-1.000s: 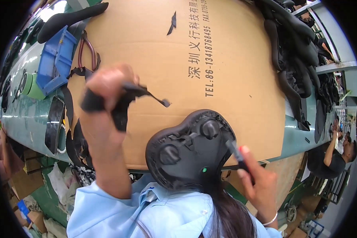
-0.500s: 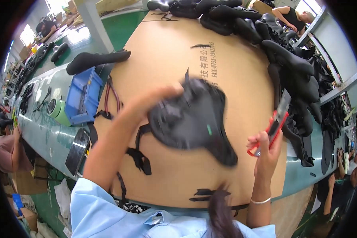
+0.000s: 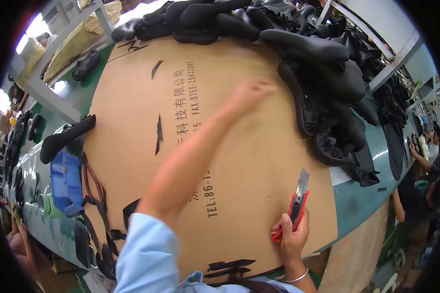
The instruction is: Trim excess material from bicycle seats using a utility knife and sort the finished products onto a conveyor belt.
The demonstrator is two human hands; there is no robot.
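In my right hand (image 3: 293, 237) is a red utility knife (image 3: 298, 202), gripped near the lower right of the cardboard, its blade extended and pointing up. My left hand (image 3: 252, 94) is over the middle of the cardboard sheet (image 3: 244, 195), arm stretched out. Motion blurs its fingers, and no object shows in it. Right of it, at the inner edge of a heap of black bicycle saddles (image 3: 337, 83), lies a black saddle (image 3: 292, 97) with a small green mark.
Thin black offcuts (image 3: 159, 136) lie on the cardboard, with two strips (image 3: 230, 266) near its front edge. At left are a blue bin (image 3: 66, 183), red-handled pliers (image 3: 94, 178) and a single black saddle (image 3: 68, 139). A metal post (image 3: 54, 95) stands behind them. Other people work beyond the table.
My left hand has let go of the black saddle and moved right, toward the heap. The saddle has left the middle of the cardboard. My right hand still holds the knife; the view has shifted.
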